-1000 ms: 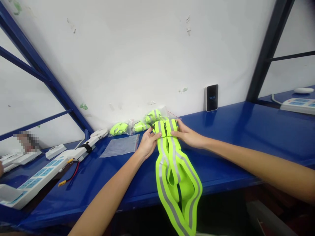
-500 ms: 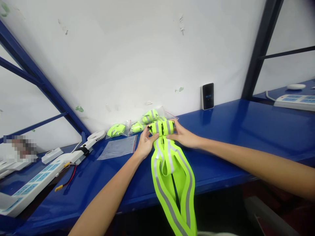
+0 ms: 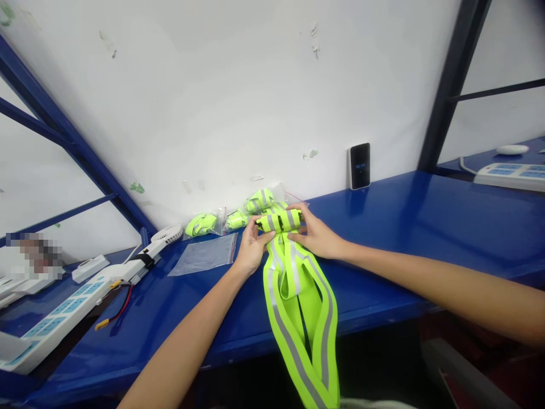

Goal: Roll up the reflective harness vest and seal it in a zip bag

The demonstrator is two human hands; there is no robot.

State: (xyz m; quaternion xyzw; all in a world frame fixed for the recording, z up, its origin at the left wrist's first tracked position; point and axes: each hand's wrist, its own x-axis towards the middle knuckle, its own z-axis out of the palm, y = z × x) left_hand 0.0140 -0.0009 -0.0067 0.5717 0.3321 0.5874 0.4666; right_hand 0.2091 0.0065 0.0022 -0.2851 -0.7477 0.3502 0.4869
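Observation:
A neon-yellow reflective vest (image 3: 279,324) made of straps with silver stripes is rolled up at its far end, above the blue table. The rolled part lies crosswise, with small black pieces showing at it. My left hand (image 3: 252,247) grips the left side of the roll, thumb on the near face. On the right side, my right hand (image 3: 317,234) pinches the roll between thumb and fingers. Loose straps run toward me from the roll and hang over the table's front edge, forming long loops. Some fingertips are hidden behind the roll.
Several bagged neon-yellow bundles (image 3: 201,225) lie against the wall. A flat clear zip bag (image 3: 204,254) rests left of my left hand. Farther left are a white power strip (image 3: 63,315), a cable with yellow connectors (image 3: 123,307) and a small white fan (image 3: 167,233). A black-screened device (image 3: 360,166) stands at the back right.
The rolled end has turned and looks flatter, with the straps drawn slightly toward it. Both hands keep their grip in nearly the same place.

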